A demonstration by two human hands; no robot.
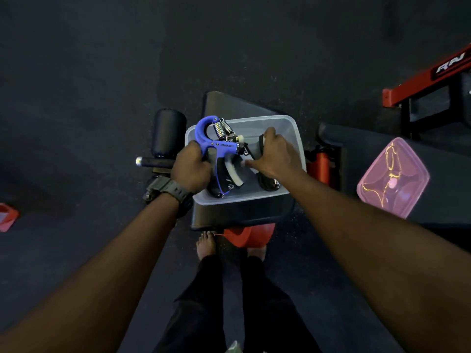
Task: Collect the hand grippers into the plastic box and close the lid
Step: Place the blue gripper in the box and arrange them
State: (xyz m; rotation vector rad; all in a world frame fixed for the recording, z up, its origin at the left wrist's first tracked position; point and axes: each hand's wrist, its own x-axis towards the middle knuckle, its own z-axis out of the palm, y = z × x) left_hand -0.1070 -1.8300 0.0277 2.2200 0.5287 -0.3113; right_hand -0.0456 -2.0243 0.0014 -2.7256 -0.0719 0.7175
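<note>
Dark gym floor, padded worktop [244, 215] carrying the plastic box [293, 138]. My left hand [191, 169] fingers clench the blue hand gripper [219, 149] above the box; right hand [275, 154] fingers grasp a grey one inside. I judge them rigid, light, spring-loaded: hold by the handles. Pink lid [392, 179] lies well apart

Blue gripper [204, 138] with silver springs at centre frame, over a clear, frosty-white box [293, 138] holding black and grey grippers [235, 174]. Translucent pink lid [392, 179] at right, streaked with yellow light. Black bench pad [242, 212], red frame [413, 82] upper right with white letters. Dark grey watch [175, 191], black trousers [229, 301], dark speckled floor [89, 72]
</note>
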